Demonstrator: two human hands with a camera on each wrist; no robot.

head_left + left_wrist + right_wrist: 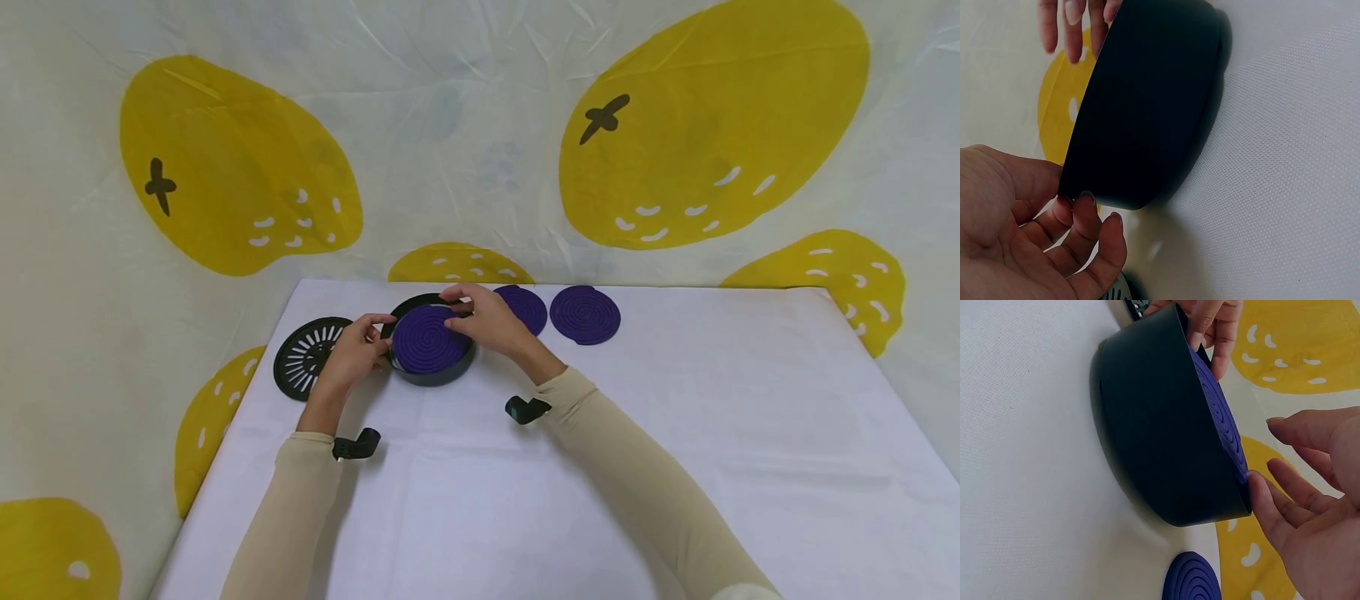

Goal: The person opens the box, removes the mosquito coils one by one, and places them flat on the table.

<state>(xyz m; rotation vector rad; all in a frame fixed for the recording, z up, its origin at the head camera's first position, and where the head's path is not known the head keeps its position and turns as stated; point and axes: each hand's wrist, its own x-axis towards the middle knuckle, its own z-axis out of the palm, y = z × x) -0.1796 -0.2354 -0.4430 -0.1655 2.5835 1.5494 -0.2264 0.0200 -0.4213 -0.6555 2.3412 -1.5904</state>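
Note:
A round black tin [431, 379] stands upright on the table, with a purple mosquito coil [427, 337] across its mouth. Part of the coil [1219, 412] rises slightly above the rim. My left hand [354, 354] pinches the tin's left rim between thumb and curled fingers, as the left wrist view shows. At the right side, one digit of my right hand [1310, 487] touches the coil's edge by the rim, while its other fingers stay raised and apart. How the coil rests inside the tin is hidden.
Left of the tin lies a black slotted lid [300, 358], partly behind my left hand. To the right are two more purple coils, one partly behind my right hand [525, 310] and one in full view [585, 315]. A patterned cloth [465, 167] hangs behind the table.

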